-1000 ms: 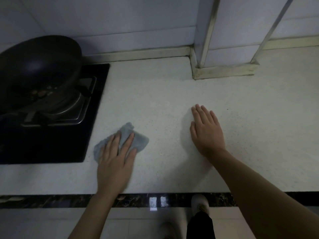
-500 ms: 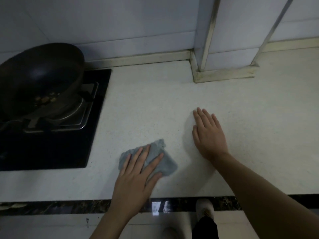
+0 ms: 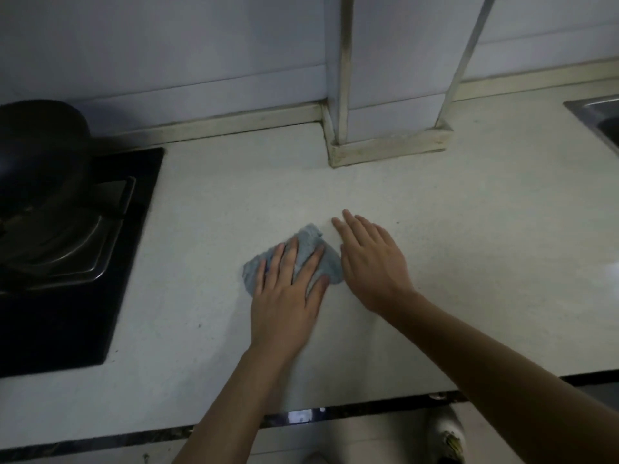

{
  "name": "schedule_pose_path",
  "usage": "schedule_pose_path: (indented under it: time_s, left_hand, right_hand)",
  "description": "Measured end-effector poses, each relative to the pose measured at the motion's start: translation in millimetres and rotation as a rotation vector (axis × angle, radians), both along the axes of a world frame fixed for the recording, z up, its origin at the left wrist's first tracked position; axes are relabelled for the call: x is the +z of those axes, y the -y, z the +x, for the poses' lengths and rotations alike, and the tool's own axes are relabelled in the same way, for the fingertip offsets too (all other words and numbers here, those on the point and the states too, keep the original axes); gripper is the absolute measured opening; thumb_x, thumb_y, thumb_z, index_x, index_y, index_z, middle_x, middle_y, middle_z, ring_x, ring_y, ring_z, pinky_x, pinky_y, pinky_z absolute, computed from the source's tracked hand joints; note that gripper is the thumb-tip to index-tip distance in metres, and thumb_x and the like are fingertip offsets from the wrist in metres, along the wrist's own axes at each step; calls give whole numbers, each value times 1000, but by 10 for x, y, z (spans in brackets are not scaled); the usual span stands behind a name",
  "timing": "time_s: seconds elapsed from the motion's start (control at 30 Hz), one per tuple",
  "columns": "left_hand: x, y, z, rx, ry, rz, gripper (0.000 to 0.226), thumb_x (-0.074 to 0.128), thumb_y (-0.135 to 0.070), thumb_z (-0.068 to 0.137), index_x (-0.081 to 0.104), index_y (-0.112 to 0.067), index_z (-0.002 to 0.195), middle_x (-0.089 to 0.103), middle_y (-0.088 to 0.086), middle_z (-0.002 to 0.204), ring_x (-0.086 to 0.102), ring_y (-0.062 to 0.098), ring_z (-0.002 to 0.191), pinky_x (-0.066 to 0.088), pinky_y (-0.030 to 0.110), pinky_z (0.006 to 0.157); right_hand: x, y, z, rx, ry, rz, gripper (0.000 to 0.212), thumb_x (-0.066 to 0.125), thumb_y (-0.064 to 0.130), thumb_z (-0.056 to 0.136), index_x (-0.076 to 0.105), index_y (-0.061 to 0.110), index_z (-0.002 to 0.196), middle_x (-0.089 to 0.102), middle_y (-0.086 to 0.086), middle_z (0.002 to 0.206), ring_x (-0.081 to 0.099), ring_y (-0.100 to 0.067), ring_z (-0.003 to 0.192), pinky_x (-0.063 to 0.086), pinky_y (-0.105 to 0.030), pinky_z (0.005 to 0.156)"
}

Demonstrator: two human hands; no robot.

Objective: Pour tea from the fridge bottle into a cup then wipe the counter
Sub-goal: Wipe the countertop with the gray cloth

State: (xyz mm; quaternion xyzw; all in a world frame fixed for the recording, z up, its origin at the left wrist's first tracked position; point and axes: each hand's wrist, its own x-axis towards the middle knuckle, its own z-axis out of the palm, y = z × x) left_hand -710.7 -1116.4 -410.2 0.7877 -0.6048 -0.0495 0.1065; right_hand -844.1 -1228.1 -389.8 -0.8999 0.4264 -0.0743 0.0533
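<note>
A crumpled grey-blue cloth (image 3: 310,242) lies on the pale speckled counter (image 3: 469,246) near its middle. My left hand (image 3: 288,293) presses flat on the cloth, fingers spread over it. Just to the right, my right hand (image 3: 371,259) rests palm down on the bare counter, its thumb side touching the cloth's right edge. No bottle or cup is in view.
A black stove top (image 3: 67,272) with a dark pan (image 3: 37,145) fills the left side. A tiled column base (image 3: 388,149) juts onto the counter at the back. A steel sink corner (image 3: 599,118) shows at far right. The counter's dark front edge (image 3: 368,406) runs below my arms.
My left hand has slid the cloth rightward across the counter, from beside the stove to against my right hand. The right hand has stayed flat in place.
</note>
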Motion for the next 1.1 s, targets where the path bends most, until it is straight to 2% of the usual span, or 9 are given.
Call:
schedule_pose_path:
  time_s: [0.1,0.2,0.47,0.63,0.77,0.9,1.03,1.1]
  left_hand:
    - [-10,110,-59,18,-42,-20,57,10,-61,98,9,-46,153,4,-5,165,-2,13,152,-9,33,121]
    - [1,253,-163,40,-71,-9,59,6,-64,96,7,-49,152,2,-7,165,-3,12,152,-9,34,122]
    - [34,707,-611,49,-101,4,61,1,-68,92,5,-51,151,1,-7,165,-4,12,151,-16,29,118]
    - [54,982,-949,77,-86,0,62,5,-65,95,10,-45,153,5,-4,165,0,16,152,-17,29,118]
    - [54,1367,-1322,61,-43,-5,62,6,-60,98,20,-38,155,14,2,164,8,21,152,-9,36,121]
    - [37,1624,-1593,40,-4,-2,59,12,-55,101,24,-33,155,19,5,163,12,23,151,3,42,122]
    - [-15,1400,-1660,-96,76,2,56,19,-50,104,30,-26,154,27,10,160,24,29,148,19,48,117]
    - [-22,1195,-1603,-169,90,14,54,21,-48,105,28,-27,154,25,7,161,23,26,149,23,48,117]
  right_hand:
    - [60,255,-384,-108,61,-29,57,10,34,98,22,15,151,19,-8,159,13,-24,147,18,-46,119]
    - [16,559,-850,-171,53,-19,57,11,36,99,19,14,152,15,-8,160,9,-23,148,14,-45,120]
    - [-17,1128,-1503,-172,20,-29,58,14,36,99,24,11,150,21,-10,158,16,-24,147,15,-42,120]
    - [-62,1423,-1797,-132,-28,-30,60,10,38,99,23,10,151,22,-10,158,17,-23,147,16,-42,120]
    - [-126,1512,-1874,-115,13,17,58,11,39,100,20,14,152,19,-5,159,12,-17,147,11,-37,121]
    - [-122,1513,-1863,-116,32,30,59,11,39,99,21,14,151,20,-5,159,13,-16,147,15,-41,120]
    - [-141,1513,-1864,-122,19,17,57,12,37,100,21,13,151,22,-6,158,14,-18,147,18,-42,119]
    - [-149,1517,-1873,-124,12,17,56,13,36,100,21,12,151,23,-7,158,15,-19,147,20,-43,119]
